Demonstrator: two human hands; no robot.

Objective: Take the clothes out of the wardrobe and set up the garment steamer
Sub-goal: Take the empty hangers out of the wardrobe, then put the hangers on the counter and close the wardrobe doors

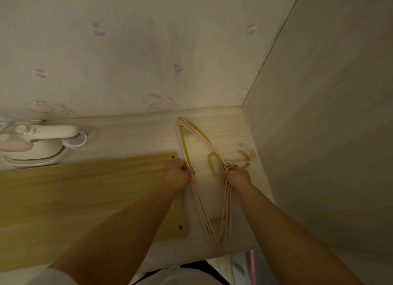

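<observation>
Your left hand point(178, 175) and right hand point(238, 176) pinch the hangers point(200, 199), lying lengthwise by the shelf's point(131, 134) right edge.

text: none legible | wallpaper point(148, 51): pink cartoon cat prints only, no words | steamer point(42, 140): no readable label or brand

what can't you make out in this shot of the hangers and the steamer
Head view, the only one:
- Steamer: cut off by the left edge; its cord's end is out of view.
- Pink hangers: bunched and overlapping, so no count.
- Yellow hanger: partly under the pink ones and the right hand.
- Left hand: fingertips hidden behind the wires.
- Clothes and wardrobe rail: not in frame.
</observation>
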